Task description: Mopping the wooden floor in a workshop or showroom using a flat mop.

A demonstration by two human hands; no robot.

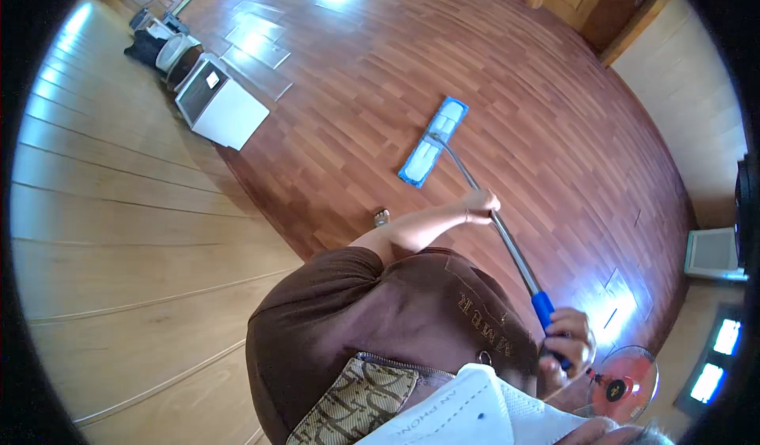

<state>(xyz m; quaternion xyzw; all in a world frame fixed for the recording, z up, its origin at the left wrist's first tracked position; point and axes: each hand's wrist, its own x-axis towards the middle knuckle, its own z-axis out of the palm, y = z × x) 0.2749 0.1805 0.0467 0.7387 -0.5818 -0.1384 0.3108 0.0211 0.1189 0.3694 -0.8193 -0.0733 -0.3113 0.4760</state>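
A flat mop (425,162) with a blue-fringed, pale rectangular head lies on the wood-look floor ahead of me. From the middle of its head a metal pole (513,247) slants back toward my right side. Partway along the pole, my left hand (480,205) is closed round it, with that arm stretched across my front. Higher up, my right hand (568,340) wraps round the blue grip (543,309) at the pole's upper end. The mop head rests a short way beyond my left hand.
A white box-shaped appliance (229,112) stands by the panelled wall (142,247) on the left, with a white bucket (172,51) and other items behind it. A red fan (624,382) is close at the lower right. Wooden doors (582,1) are at the far right.
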